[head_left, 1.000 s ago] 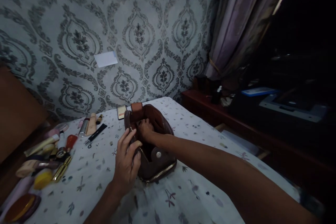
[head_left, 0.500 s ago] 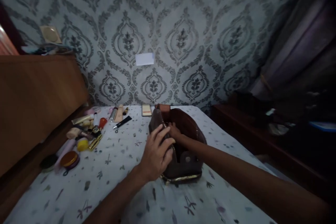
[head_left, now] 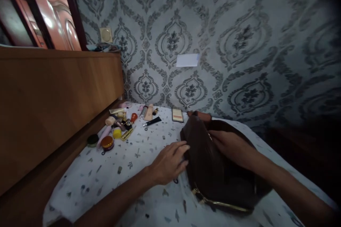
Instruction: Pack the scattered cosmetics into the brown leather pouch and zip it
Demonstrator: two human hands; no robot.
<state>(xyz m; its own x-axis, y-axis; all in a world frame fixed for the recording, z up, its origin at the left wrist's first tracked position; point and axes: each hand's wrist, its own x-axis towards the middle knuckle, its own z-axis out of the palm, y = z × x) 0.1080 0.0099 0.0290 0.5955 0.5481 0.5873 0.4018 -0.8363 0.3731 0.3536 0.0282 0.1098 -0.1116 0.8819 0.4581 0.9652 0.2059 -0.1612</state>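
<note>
"Where's the brown bag (head_left: 213, 173)?"

"Right in front of me, on the patterned white cloth (head_left: 112, 170), its gold zip (head_left: 226, 205) running low along the near side."

"And your left?"

"My left hand (head_left: 172, 161) is loosely spread, fingertips at the bag's left side; I can't tell whether they press on it."

"The right?"

"My right hand (head_left: 231, 145) is at the opening, fingertips hidden past the edge, so I can't tell whether they pinch anything."

"What's off to the left?"

"A black tube (head_left: 152, 121), an orange-lidded jar (head_left: 107, 142) and a yellow-topped container (head_left: 117, 133), among other small items."
</note>
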